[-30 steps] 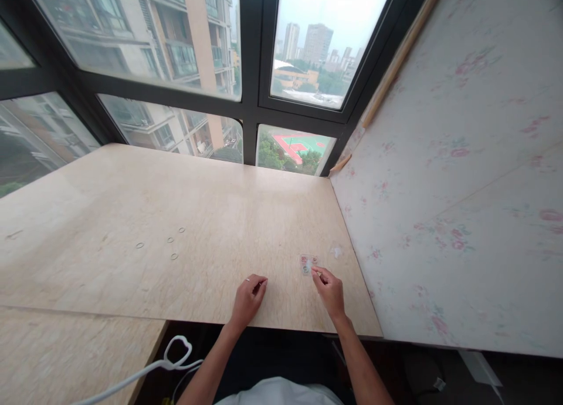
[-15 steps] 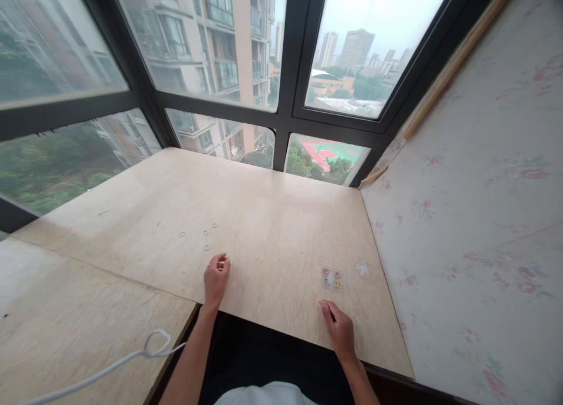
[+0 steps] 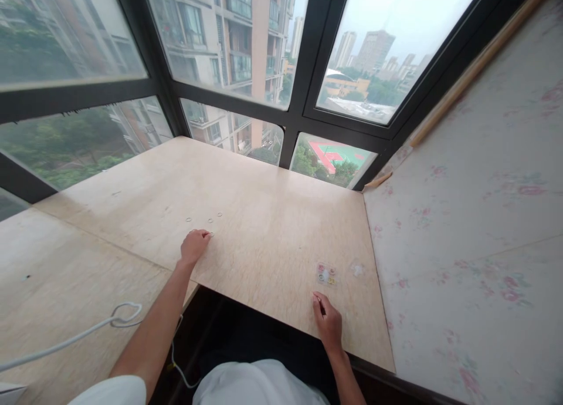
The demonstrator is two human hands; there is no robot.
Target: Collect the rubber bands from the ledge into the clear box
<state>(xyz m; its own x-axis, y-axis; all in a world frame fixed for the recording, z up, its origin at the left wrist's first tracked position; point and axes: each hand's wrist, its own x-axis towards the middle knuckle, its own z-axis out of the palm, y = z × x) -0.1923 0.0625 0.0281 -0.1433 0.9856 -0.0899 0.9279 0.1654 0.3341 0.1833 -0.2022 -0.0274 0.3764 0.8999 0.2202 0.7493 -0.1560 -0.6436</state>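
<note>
My left hand (image 3: pixel 195 246) reaches over the wooden surface with its fingertips pinched at the edge of a thin ring (image 3: pixel 212 235). The ring lies flat, partly covered by the fingertips. Just beyond are more thin rings: one ring (image 3: pixel 189 219) to the left, another ring (image 3: pixel 210 220) in the middle and a third ring (image 3: pixel 220 214) farther back. My right hand (image 3: pixel 329 320) rests near the front edge, its fingers curled together; what they hold, if anything, is hidden. Ahead of it sits a small clear box (image 3: pixel 326 274) with red, green and yellow pieces in its compartments.
A crumpled clear plastic piece (image 3: pixel 358 269) lies right of the box. A white cable (image 3: pixel 65 341) loops over the lower left board. Dark-framed windows (image 3: pixel 295 94) stand along the back, and a flowered wall (image 3: pixel 461 264) bounds the right side.
My left hand has moved left and forward to the nearest ring, its fingertips now at it. My right hand stays near the box, still curled. The view has shifted slightly.
</note>
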